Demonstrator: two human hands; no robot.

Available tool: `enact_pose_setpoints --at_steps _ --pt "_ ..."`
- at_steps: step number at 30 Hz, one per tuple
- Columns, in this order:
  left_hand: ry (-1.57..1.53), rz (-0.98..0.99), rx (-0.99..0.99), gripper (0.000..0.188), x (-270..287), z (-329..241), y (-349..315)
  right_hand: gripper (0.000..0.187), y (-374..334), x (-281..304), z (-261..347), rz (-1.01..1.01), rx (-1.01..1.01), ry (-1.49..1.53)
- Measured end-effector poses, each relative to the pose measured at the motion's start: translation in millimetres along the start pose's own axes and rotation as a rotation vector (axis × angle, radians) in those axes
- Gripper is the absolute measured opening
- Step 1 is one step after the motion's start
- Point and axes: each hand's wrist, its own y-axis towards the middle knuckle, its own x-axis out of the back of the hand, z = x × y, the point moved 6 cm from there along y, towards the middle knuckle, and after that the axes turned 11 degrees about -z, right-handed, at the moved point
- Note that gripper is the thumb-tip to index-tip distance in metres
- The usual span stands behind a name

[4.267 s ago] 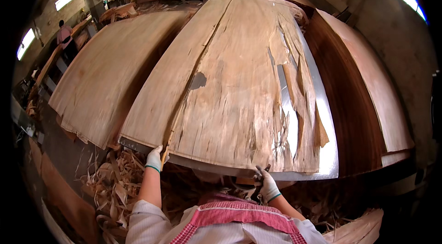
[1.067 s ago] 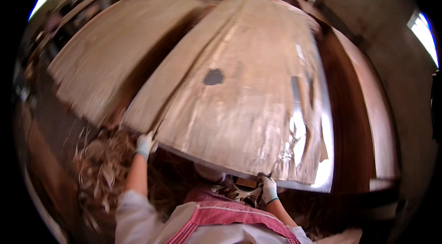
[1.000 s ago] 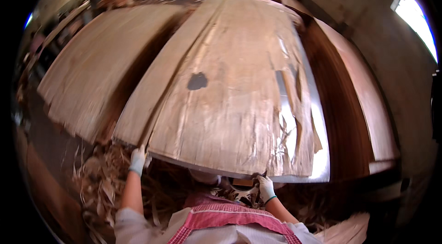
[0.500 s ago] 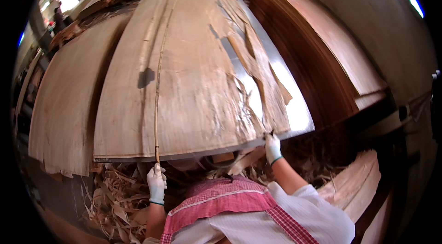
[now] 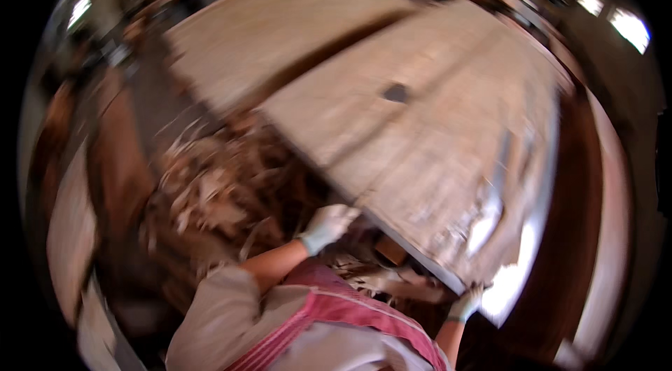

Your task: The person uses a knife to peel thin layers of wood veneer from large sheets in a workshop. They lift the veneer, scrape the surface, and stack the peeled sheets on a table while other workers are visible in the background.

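A wide pale wood veneer sheet [image 5: 448,119] lies over a shiny metal plate [image 5: 514,287], which shows along the right side and near edge. The sheet is torn and wrinkled on its right, with a dark patch [image 5: 396,93] further in. My left hand [image 5: 332,224], in a white glove, is closed at the near edge; what it holds is lost in blur. At the near right corner my gloved right hand [image 5: 467,303] has its fingers closed against the edge. Whether anything is in them is hidden by the blur.
Curled veneer scraps [image 5: 217,196] heap on the floor at the left. Beyond them lies another pale veneer stack [image 5: 280,35]. A tall dark-sided stack [image 5: 570,224] stands close on the right. Long wood pieces [image 5: 73,231] lean at the far left.
The view has swung left and blurred, so the sheet appears turned and further right. The thin stick that my left hand held along the sheet can no longer be made out.
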Motion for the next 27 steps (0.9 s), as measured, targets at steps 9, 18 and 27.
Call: enact_pose_setpoints --at_steps 9,18,27 --pt "0.041 -0.063 0.049 0.049 91.4 53.1 -93.5 0.056 -158.5 -204.7 0.5 0.753 0.127 -0.567" --pt "0.334 -0.263 0.065 0.031 313.9 181.5 -247.9 0.043 -504.5 -453.0 24.8 0.951 -0.298 -0.233" --pt "0.373 -0.519 0.730 0.024 437.3 344.9 -440.2 0.044 -765.6 -538.8 -67.1 1.404 -0.063 -0.539"
